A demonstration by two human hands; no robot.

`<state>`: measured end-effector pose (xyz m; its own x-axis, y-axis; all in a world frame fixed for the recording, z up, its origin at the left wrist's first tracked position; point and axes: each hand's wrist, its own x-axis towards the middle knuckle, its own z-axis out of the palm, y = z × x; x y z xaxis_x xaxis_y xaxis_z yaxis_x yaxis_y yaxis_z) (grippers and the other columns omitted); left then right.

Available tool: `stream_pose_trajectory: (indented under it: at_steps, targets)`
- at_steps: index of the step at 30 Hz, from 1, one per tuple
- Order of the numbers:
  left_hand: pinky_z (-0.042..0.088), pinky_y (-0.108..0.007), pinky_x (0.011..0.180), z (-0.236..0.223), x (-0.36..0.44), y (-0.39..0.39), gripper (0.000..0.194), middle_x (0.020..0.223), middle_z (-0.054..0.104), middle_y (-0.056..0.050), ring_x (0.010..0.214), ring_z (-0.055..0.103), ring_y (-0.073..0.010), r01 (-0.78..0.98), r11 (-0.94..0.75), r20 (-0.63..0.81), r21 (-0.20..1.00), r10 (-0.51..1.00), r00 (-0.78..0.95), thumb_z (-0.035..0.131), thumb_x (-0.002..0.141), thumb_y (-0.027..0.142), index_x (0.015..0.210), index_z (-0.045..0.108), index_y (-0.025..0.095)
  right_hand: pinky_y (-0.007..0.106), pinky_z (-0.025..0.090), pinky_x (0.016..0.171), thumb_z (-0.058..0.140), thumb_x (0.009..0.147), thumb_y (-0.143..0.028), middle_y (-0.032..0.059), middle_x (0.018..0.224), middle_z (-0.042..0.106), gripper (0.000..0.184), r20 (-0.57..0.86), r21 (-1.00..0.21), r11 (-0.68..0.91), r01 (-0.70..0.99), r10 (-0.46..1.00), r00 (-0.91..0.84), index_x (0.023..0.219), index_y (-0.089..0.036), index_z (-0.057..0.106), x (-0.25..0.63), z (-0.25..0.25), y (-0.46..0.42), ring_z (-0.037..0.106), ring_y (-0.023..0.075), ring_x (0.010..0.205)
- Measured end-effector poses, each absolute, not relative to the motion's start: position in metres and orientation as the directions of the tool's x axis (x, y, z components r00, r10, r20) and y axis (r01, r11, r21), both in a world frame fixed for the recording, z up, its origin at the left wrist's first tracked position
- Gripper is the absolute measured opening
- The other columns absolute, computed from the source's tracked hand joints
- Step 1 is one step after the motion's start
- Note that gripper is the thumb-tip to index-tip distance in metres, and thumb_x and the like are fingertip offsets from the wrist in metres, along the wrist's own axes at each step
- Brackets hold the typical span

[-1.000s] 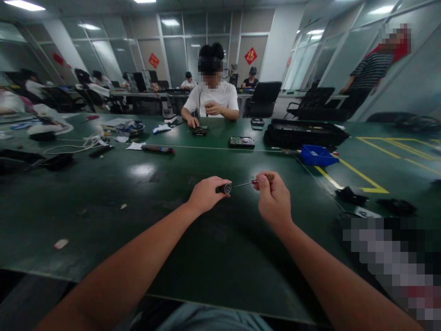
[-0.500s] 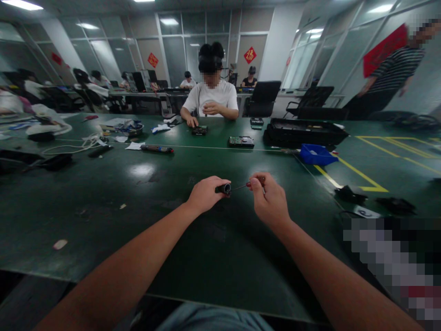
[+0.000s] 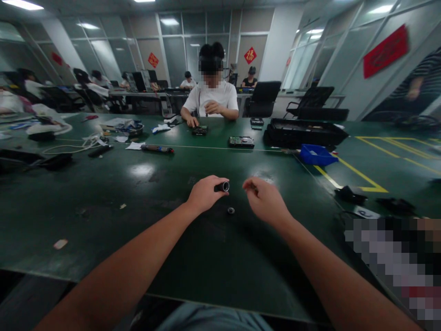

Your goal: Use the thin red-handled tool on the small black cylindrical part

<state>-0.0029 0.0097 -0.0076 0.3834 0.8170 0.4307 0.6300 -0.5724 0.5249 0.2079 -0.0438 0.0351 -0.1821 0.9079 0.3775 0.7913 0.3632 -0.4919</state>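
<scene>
- A green tabletop (image 3: 165, 257) fills the lower and middle frame, with glass partitions behind it across the top
- Centre of the frame: the left hand (image 3: 205, 194) is closed around a dark tube (image 3: 220, 187), thumb and fingers gripping it, its open, light-rimmed end facing right
- Just below that end, a small round piece (image 3: 230, 210) lies on the tabletop
- Right of centre, the right hand (image 3: 268, 200) has its fingers curled inward, apart from the tube; whether it grips anything, I cannot tell
- Right of upper centre, a blue bin (image 3: 317, 155) sits near a long black case (image 3: 305, 133)
</scene>
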Motion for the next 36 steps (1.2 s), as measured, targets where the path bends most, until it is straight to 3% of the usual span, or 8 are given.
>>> stream_pose_trajectory:
  at_steps: [5, 8, 12, 17, 22, 29, 33, 36]
  targets:
    - [0.05, -0.034, 0.085, -0.007, -0.003, 0.009, 0.04, 0.112, 0.071, -0.003, 0.101, 0.065, -0.0215, 0.635, -0.563, 0.418, 0.528, 0.824, 0.382, 0.077, 0.081, 0.033, 0.12, 0.07, 0.027, 0.03, 0.039, 0.056, 0.065, 0.084, -0.051, 0.0031, 0.083, 0.072, 0.03, -0.019, -0.391, 0.359, 0.847, 0.917, -0.398, 0.097, -0.026, 0.074, 0.2, 0.034, -0.048, 0.063, 0.0198, 0.07]
    - [0.05, -0.034, 0.087, -0.006, -0.003, 0.009, 0.041, 0.112, 0.071, -0.004, 0.101, 0.065, -0.0219, 0.636, -0.56, 0.415, 0.531, 0.826, 0.381, 0.077, 0.081, 0.032, 0.121, 0.07, 0.027, 0.029, 0.04, 0.055, 0.076, 0.075, -0.045, 0.0026, 0.083, 0.073, 0.026, -0.067, -0.377, 0.375, 0.847, 0.901, -0.429, 0.094, -0.028, 0.076, 0.196, 0.031, -0.05, 0.064, 0.0199, 0.069]
    - [0.05, -0.034, 0.085, -0.006, -0.002, 0.008, 0.04, 0.111, 0.071, -0.004, 0.101, 0.065, -0.0222, 0.621, -0.573, 0.423, 0.535, 0.818, 0.391, 0.077, 0.081, 0.031, 0.12, 0.07, 0.026, 0.028, 0.042, 0.052, 0.074, 0.078, -0.03, 0.002, 0.078, 0.073, 0.008, -0.014, -0.391, 0.414, 0.822, 0.89, -0.455, 0.084, -0.028, 0.077, 0.193, 0.028, -0.052, 0.065, 0.0186, 0.063]
    - [0.05, -0.033, 0.086, -0.005, -0.001, 0.007, 0.039, 0.109, 0.072, -0.004, 0.1, 0.066, -0.0213, 0.588, -0.578, 0.419, 0.565, 0.816, 0.399, 0.077, 0.08, 0.028, 0.118, 0.071, 0.026, 0.03, 0.046, 0.059, 0.06, 0.088, -0.027, 0.0026, 0.078, 0.075, 0.018, 0.168, -0.46, 0.501, 0.733, 0.86, -0.482, 0.087, -0.026, 0.078, 0.194, 0.03, -0.051, 0.066, 0.0187, 0.065]
    - [0.051, -0.032, 0.087, -0.002, 0.001, 0.004, 0.033, 0.107, 0.073, -0.004, 0.097, 0.066, -0.0201, 0.529, -0.591, 0.409, 0.609, 0.805, 0.429, 0.074, 0.082, 0.028, 0.115, 0.073, 0.025, 0.033, 0.048, 0.069, 0.057, 0.092, -0.027, 0.0032, 0.089, 0.077, 0.022, 0.35, -0.458, 0.456, 0.763, 0.881, -0.317, 0.099, -0.027, 0.078, 0.197, 0.031, -0.045, 0.068, 0.0206, 0.074]
    - [0.05, -0.031, 0.086, 0.003, 0.007, -0.003, 0.038, 0.106, 0.072, -0.003, 0.094, 0.066, -0.0187, 0.417, -0.635, 0.411, 0.65, 0.755, 0.51, 0.077, 0.079, 0.024, 0.116, 0.072, 0.025, 0.031, 0.048, 0.072, 0.063, 0.09, -0.025, 0.0026, 0.084, 0.074, 0.015, 0.417, -0.476, 0.464, 0.747, 0.867, -0.273, 0.088, -0.025, 0.078, 0.198, 0.027, -0.043, 0.065, 0.0177, 0.075]
    - [0.05, -0.031, 0.085, 0.005, 0.008, -0.006, 0.034, 0.103, 0.072, -0.002, 0.094, 0.066, -0.0187, 0.383, -0.642, 0.404, 0.664, 0.739, 0.538, 0.076, 0.08, 0.023, 0.114, 0.073, 0.027, 0.031, 0.046, 0.068, 0.068, 0.086, -0.028, 0.0029, 0.085, 0.071, 0.01, 0.438, -0.505, 0.435, 0.745, 0.874, -0.212, 0.091, -0.023, 0.075, 0.197, 0.028, -0.042, 0.063, 0.0174, 0.075]
    - [0.05, -0.029, 0.081, 0.003, 0.008, -0.005, 0.036, 0.103, 0.071, -0.002, 0.092, 0.065, -0.018, 0.361, -0.654, 0.419, 0.664, 0.726, 0.545, 0.076, 0.08, 0.023, 0.115, 0.072, 0.026, 0.03, 0.044, 0.065, 0.072, 0.082, -0.032, 0.0022, 0.082, 0.069, 0.016, 0.448, -0.523, 0.382, 0.762, 0.884, -0.136, 0.094, -0.021, 0.071, 0.198, 0.027, -0.041, 0.061, 0.0176, 0.072]
